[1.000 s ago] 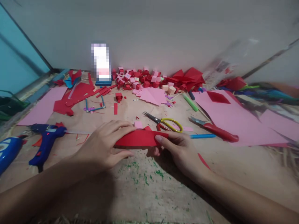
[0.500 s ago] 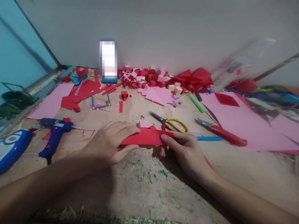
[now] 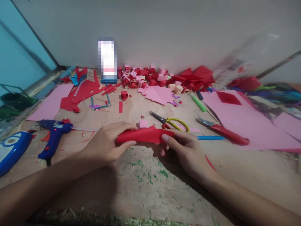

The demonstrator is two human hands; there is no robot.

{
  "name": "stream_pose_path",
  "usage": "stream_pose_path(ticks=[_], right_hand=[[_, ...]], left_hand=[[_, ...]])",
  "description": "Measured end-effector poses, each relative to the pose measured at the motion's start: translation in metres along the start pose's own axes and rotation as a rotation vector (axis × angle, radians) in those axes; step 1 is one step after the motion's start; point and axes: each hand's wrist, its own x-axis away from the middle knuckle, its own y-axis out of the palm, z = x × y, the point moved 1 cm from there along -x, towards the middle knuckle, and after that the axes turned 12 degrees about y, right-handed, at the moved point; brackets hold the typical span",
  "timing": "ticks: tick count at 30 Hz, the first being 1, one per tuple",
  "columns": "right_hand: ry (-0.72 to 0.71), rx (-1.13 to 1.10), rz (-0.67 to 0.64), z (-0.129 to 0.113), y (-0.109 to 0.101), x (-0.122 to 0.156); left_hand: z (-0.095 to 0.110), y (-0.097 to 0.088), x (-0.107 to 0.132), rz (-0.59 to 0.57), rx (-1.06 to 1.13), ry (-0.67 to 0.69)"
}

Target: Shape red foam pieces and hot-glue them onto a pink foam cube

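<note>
A strip of red paper (image 3: 142, 136) stretches between my two hands, low over the wooden table. My left hand (image 3: 110, 139) is closed on its left end, fingers behind and thumb along the lower edge. The strip bends into a rounded curve on that side. At the other end, my right hand (image 3: 184, 146) pinches the paper with the thumb on top; its other fingers are partly hidden underneath. Just behind the strip sit a small pink paper cube (image 3: 143, 124) and scissors (image 3: 172, 121) with yellow handles.
On the left lie a blue hot glue gun (image 3: 55, 135) and a blue-and-white object (image 3: 14, 147). Red-handled snips (image 3: 225, 133) and pink paper sheets (image 3: 254, 125) lie right. Small paper cubes (image 3: 141, 77) pile along the wall beside a phone (image 3: 107, 59) on a stand.
The red strip, flat before, now curls at its left part. My left hand has shifted slightly left, its fingers rolling the paper's edge. My right hand keeps its pinch.
</note>
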Motion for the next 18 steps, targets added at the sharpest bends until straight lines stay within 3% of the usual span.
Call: stream_pose_path(ticks=[4, 10, 18], right_hand=[[0.055, 0.011, -0.041, -0.0005, 0.0007, 0.0023], [-0.018, -0.112, 0.006, 0.0038, 0.0, 0.0005], [0.061, -0.14, 0.051, 0.0031, -0.0009, -0.0001]], left_hand=[[0.0014, -0.002, -0.0008, 0.021, 0.114, -0.125], [0.0033, -0.0009, -0.005, 0.066, 0.406, -0.269], [0.0015, -0.0015, -0.0062, 0.129, 0.482, -0.229]])
